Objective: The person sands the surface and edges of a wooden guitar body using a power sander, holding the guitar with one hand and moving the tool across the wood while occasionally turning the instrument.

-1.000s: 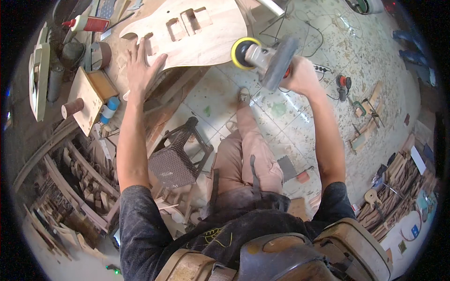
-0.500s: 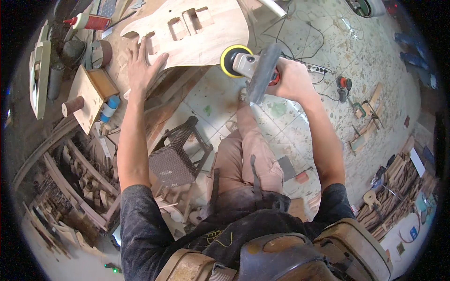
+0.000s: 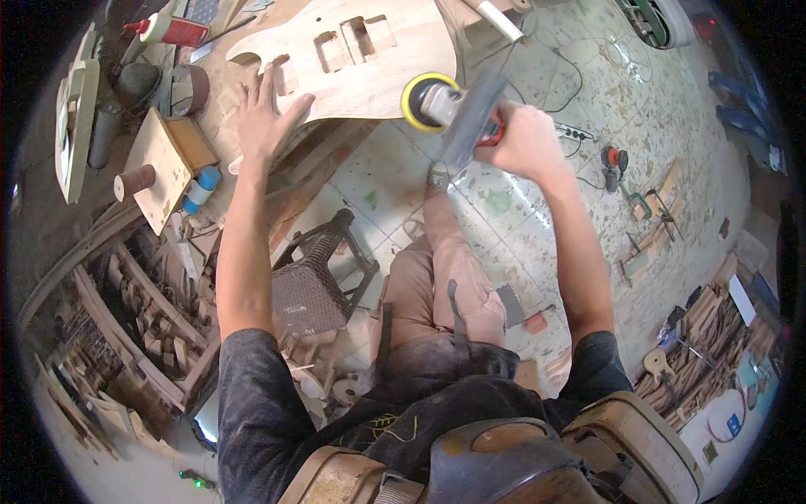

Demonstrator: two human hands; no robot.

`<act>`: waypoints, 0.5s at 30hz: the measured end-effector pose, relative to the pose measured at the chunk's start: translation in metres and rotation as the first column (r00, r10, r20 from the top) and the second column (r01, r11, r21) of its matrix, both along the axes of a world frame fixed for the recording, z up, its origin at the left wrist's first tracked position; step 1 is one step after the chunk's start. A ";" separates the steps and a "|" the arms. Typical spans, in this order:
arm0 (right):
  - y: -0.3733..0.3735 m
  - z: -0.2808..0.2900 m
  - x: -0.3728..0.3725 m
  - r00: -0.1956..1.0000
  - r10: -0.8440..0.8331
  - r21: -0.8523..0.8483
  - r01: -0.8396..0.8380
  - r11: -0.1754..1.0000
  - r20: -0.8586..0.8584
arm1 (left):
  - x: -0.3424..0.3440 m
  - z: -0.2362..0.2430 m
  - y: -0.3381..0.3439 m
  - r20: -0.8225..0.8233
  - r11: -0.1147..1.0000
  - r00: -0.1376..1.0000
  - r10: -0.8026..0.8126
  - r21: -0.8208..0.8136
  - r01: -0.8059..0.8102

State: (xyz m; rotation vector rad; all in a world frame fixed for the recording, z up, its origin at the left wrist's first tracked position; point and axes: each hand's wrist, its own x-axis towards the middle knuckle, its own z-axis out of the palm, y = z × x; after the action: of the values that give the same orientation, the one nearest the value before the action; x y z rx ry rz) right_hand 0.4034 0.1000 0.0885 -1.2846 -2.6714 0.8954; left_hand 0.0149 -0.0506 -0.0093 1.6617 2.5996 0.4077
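A pale wooden guitar body (image 3: 411, 46) with routed cavities lies on the cluttered bench, its near edge overhanging. My left hand (image 3: 267, 122) is open on its left part, fingers spread and pressed down by the cutout. In my right hand (image 3: 531, 141) is a handheld power sander (image 3: 472, 122), gripped near its red part. The sander's round pad (image 3: 430, 102), dark with a yellow rim, is tilted at the body's near right edge; whether it touches the wood I cannot tell. The sander's long dark grey part is motion-blurred.
Left on the bench are a red-and-white glue bottle (image 3: 172, 30), a wooden box (image 3: 172, 172) and a blue bottle (image 3: 201, 186). Below the bench stands a dark woven stool (image 3: 311, 290). Cables, a power strip (image 3: 573, 133) and clamps (image 3: 663, 210) lie on the tiled floor to the right.
The view has shifted slightly, moving the bench rightward in the picture. The sander's pad has moved a little farther over the body's edge. My left hand stays on the wood.
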 end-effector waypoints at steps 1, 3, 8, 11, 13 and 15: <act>0.007 0.000 0.003 1.000 0.001 0.001 -0.001 1.000 0.001 | 0.002 0.000 0.001 0.001 1.000 1.000 0.001 0.001 -0.001; 0.020 0.000 0.008 0.992 -0.111 0.005 0.111 0.994 0.059 | 0.004 0.002 0.003 0.001 0.999 1.000 -0.014 0.032 0.014; -0.001 0.007 -0.013 0.998 0.052 0.001 -0.052 0.999 0.031 | 0.000 0.001 0.000 -0.005 0.999 1.000 -0.021 0.041 0.021; -0.014 0.002 -0.024 0.990 0.131 -0.002 -0.132 0.991 -0.057 | 0.000 0.000 0.000 0.011 0.999 1.000 -0.019 0.044 0.019; 0.004 0.006 -0.026 0.995 0.097 -0.043 -0.098 0.994 -0.033 | 0.001 0.000 -0.002 0.025 1.000 1.000 -0.005 0.030 0.004; 0.033 0.010 -0.017 0.972 0.116 -0.023 -0.114 0.993 0.204 | 0.002 0.001 0.000 -0.021 1.000 1.000 0.001 0.010 -0.001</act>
State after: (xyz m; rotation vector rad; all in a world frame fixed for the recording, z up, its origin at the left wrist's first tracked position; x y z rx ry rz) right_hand 0.3859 0.1326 0.0981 -1.3029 -2.9294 0.8329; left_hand 0.0168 -0.0508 -0.0080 1.6771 2.6179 0.4060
